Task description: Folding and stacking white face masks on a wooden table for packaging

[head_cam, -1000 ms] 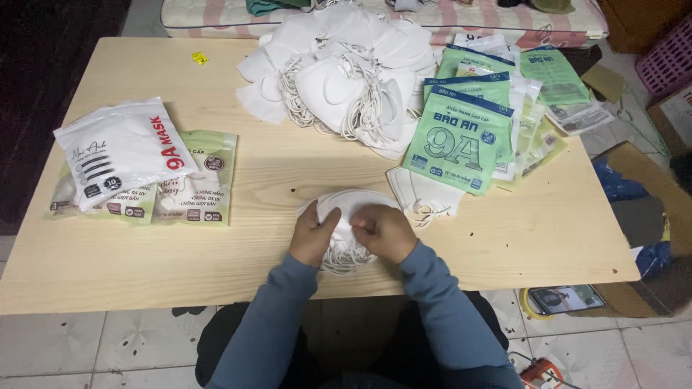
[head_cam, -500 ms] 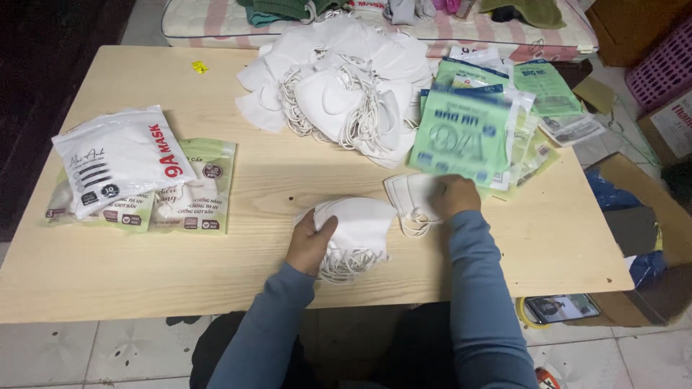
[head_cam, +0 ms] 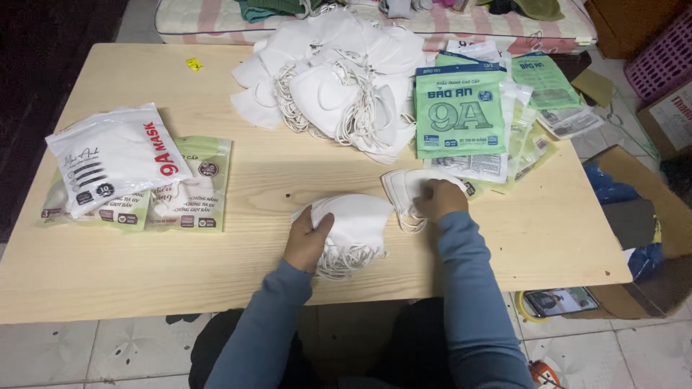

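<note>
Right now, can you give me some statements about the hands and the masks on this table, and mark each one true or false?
1. The left hand rests on a small stack of white masks. True.
2. The right hand holds a green packet. False: it touches a single white mask.
3. The big mask pile lies at the table's far side. True.
4. The filled bags lie to the person's right. False: they lie on the left.
</note>
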